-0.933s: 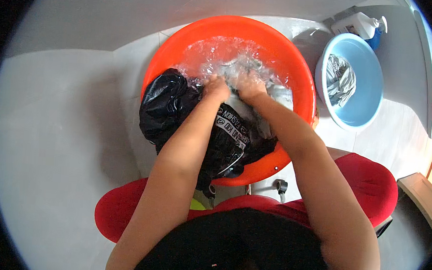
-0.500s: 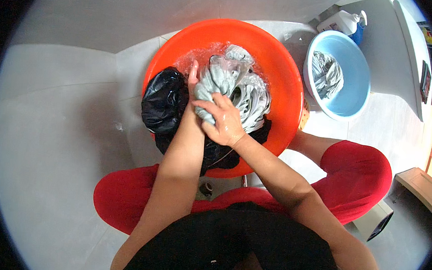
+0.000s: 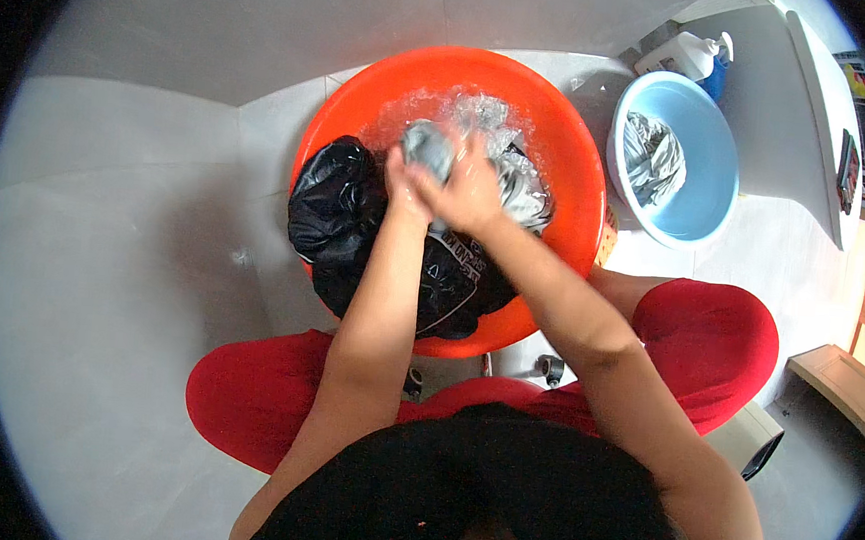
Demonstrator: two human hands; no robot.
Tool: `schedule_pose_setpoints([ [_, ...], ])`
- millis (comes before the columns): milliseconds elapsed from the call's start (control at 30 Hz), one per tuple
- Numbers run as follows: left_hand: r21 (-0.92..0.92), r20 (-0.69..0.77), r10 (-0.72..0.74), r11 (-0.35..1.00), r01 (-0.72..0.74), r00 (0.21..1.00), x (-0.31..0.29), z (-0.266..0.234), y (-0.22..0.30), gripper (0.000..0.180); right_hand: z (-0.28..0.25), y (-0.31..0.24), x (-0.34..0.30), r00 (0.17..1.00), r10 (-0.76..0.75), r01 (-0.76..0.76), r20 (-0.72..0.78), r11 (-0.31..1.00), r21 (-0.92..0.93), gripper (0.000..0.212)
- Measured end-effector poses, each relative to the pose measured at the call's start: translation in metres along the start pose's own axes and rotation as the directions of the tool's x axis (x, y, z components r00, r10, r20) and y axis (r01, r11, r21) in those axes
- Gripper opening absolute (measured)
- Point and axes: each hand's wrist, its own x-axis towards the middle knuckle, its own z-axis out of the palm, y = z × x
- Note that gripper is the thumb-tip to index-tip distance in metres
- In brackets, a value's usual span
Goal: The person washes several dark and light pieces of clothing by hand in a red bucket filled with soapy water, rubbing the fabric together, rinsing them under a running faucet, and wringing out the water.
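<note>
Both hands are together over an orange basin [image 3: 578, 170], squeezing a bunched light grey-green garment [image 3: 426, 149] between them. My left hand [image 3: 405, 186] is wrapped round its near left side. My right hand [image 3: 468, 190], blurred by motion, presses on it from the right. More of the grey, dark-striped cloth [image 3: 530, 192] lies in the sudsy water to the right. A wet black garment [image 3: 334, 208] with white print is heaped over the basin's left and near side. Its parts under my forearms are hidden.
A light blue basin [image 3: 715, 174] at the right holds another grey garment [image 3: 653, 160]. Behind it stand a white pump bottle [image 3: 680, 55] and a blue container [image 3: 713, 81]. A grey wall [image 3: 299, 20] rises beyond the orange basin. My red-clad knees flank its near side.
My hands have drawn closer together, the right one moving up and squeezing the garment into a smaller bundle. More of the black garment's white print shows. Water splashes around the cloth.
</note>
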Motion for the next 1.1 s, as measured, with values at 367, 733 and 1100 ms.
schedule_pose_setpoints([
  [367, 0.847, -0.227, 0.490, -0.327, 0.418, 0.842, 0.035, 0.036, 0.033, 0.053, -0.015, 0.099, 0.076, 0.991, 0.113, -0.073, 0.076, 0.913, -0.402, 0.068],
  [733, 0.545, -0.364, -0.098, -0.829, 0.126, 0.926, 0.085, -0.044, -0.003, 0.043, 0.046, 0.130, 0.065, 0.591, 0.350, 0.319, 0.727, 0.727, -0.608, 0.042],
  [1100, 0.931, -0.078, 0.466, -0.282, 0.231, 0.881, 0.017, 0.041, 0.104, 0.077, -0.020, 0.108, 0.028, 0.848, 0.261, 0.114, 0.462, 0.760, -0.640, 0.058],
])
